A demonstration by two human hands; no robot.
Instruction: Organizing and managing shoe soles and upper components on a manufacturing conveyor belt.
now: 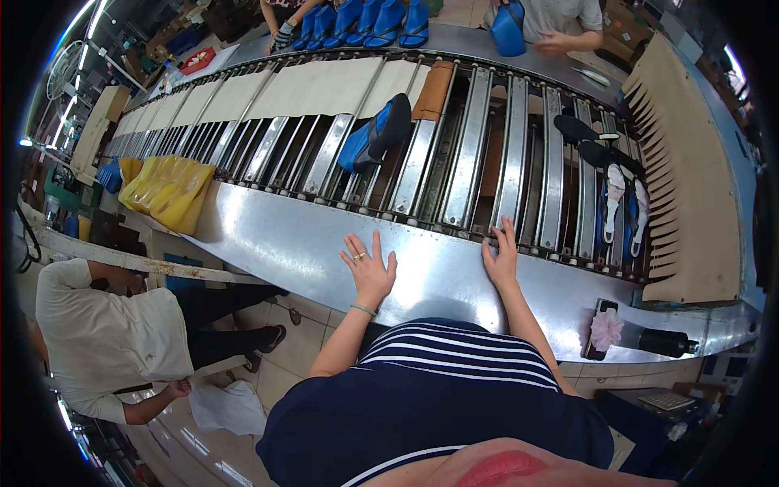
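My left hand (372, 269) is over the steel ledge (276, 235) in front of the conveyor, fingers spread and holding nothing. It wears a ring and a bracelet. Farther right, my right hand (501, 258) has its fingers stretched out toward the conveyor's near edge, also with nothing in it. Beyond both hands, a blue shoe last with a black sandal sole (377, 134) lies tilted on the metal slats (464, 150). At the right end of the conveyor are black sandals (596, 140) and a pair with pale insoles (614, 203).
Yellow plastic (170, 191) lies on the left ledge. A phone (599, 325) with a pink flower and a black bottle (665, 342) are at the right. Fringed tan curtain (690, 162) covers an opening. Several blue lasts (349, 23) stand across, near co-workers; another person (114, 333) is at left.
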